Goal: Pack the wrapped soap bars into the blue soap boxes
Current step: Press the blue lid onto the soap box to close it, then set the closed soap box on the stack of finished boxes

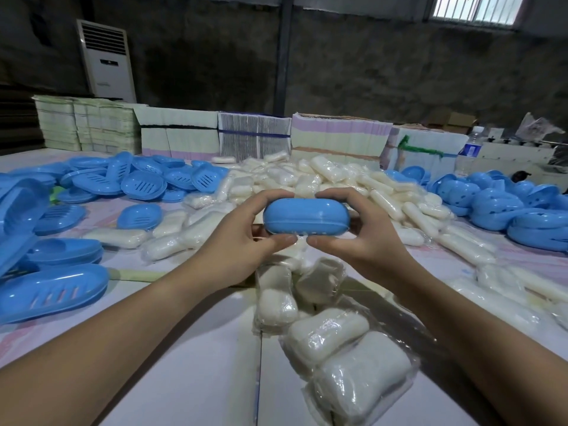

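Note:
A closed blue soap box (305, 216) is held up in the middle of the view, both halves together. My left hand (242, 241) grips its left end, my right hand (365, 238) its right end, thumbs underneath and fingers over the top. What is inside the box is hidden. Wrapped white soap bars (325, 330) lie in a heap right below my hands, and a bigger pile of wrapped bars (307, 179) spreads behind the box. Slotted blue box trays (143, 184) lie at the left, and domed blue lids (498, 204) at the right.
Stacks of flat printed cartons (255, 135) line the table's far edge. A water bottle (471, 146) stands at the back right. A white floor air conditioner (106, 59) stands against the dark wall. The table (196, 358) has a pale cover.

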A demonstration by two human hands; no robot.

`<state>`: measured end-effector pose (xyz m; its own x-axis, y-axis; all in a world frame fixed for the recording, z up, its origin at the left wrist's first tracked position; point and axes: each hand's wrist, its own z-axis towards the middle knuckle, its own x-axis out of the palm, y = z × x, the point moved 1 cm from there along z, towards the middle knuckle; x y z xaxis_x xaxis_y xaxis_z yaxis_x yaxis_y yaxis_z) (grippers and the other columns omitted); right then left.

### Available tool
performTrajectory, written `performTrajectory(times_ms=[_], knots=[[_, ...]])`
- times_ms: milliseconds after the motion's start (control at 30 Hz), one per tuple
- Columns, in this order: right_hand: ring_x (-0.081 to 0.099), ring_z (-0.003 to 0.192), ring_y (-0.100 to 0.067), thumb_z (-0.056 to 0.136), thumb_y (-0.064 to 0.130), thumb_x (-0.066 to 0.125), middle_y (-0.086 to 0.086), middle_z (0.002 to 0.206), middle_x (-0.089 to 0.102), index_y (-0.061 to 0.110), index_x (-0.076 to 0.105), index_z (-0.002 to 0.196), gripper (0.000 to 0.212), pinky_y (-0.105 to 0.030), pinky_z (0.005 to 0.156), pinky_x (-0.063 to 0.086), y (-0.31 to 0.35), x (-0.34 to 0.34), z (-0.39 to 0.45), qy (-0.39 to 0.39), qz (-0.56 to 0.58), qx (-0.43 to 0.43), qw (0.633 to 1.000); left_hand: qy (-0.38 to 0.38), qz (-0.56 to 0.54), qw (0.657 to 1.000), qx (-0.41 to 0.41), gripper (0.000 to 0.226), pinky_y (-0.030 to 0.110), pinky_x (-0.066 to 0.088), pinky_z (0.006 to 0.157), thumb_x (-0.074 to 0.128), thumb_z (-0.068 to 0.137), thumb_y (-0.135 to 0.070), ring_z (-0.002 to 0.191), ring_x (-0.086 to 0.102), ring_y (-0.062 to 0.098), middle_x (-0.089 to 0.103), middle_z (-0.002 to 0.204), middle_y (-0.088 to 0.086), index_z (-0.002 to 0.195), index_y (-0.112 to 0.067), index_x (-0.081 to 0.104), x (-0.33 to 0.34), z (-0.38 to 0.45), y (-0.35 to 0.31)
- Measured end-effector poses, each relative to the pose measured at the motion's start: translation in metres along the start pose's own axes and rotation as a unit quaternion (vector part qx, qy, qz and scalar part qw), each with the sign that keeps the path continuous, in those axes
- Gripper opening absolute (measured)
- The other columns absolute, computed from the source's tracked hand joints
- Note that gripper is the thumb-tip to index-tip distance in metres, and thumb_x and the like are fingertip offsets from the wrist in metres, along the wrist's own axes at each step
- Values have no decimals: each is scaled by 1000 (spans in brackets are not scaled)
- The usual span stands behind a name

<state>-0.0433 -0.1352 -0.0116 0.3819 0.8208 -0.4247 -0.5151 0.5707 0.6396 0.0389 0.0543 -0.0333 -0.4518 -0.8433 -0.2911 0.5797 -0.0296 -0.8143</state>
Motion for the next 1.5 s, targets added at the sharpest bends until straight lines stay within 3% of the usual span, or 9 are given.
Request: performTrajectory(times_ms=[100,300,467,767,900,1067,1233,1400,1500], knots=[[63,100,-10,69,10,88,15,108,65,34,60,109,54,-34,91,53,-1,-5,0,-6,-37,-26,999,-11,25,1000,5,50,50,60,83,77,75,-33,85,70,35,62,112,-20,117,-52,58,-2,0,1],[60,94,-3,72,15,85,22,103,62,29,61,110,48,-24,83,51,-1,-6,2,-18,-110,-70,991,-32,98,994,36,51,19,54,77,80,82,-15,99,68,7,63,114,-27,116,-47,59,-6,1,1],[60,95,-4,74,17,84,23,106,63,33,59,114,50,-27,81,50,-2,-7,3,-12,-106,-63,992,-41,145,985,80,43,28,56,84,79,83,-15,103,63,11,64,113,-15,120,-29,61,-9,2,-2],[58,91,-5,73,15,84,27,105,61,34,59,115,52,-29,80,49,-2,-9,0,-21,-123,-50,991,-26,134,987,80,50,15,53,88,81,82,-22,107,64,-1,63,116,-28,114,-53,58,-12,4,5],[63,97,-13,71,20,84,18,106,66,37,61,112,50,-44,85,52,-5,-13,1,35,-84,-13,996,-9,200,976,92,43,24,54,90,75,82,-37,105,62,-2,64,114,-26,121,-44,58,-14,0,6],[61,108,-11,74,55,64,21,116,62,45,60,121,48,-39,95,53,-8,-13,-1,125,-10,68,990,-4,238,961,142,47,31,57,73,71,80,-41,101,62,5,61,115,-22,125,-37,58,-11,-2,4],[63,108,-12,70,55,65,13,121,64,50,61,119,49,-42,100,51,-10,-11,1,180,-6,109,978,8,255,950,177,49,30,57,72,74,78,-39,102,62,7,63,114,-23,125,-38,60,-9,-5,1],[61,96,-1,71,57,63,24,111,62,54,57,115,44,-19,83,51,-1,-28,0,137,-71,102,983,-18,212,964,161,61,17,55,73,85,77,-22,108,61,-1,59,122,-29,121,-51,56,-9,-4,1],[61,93,0,78,51,62,21,111,62,44,59,122,45,-16,77,50,-4,-61,-7,49,-112,126,984,-22,220,968,118,53,11,53,70,79,79,-34,108,59,-8,58,124,-30,118,-58,53,-21,0,6]])
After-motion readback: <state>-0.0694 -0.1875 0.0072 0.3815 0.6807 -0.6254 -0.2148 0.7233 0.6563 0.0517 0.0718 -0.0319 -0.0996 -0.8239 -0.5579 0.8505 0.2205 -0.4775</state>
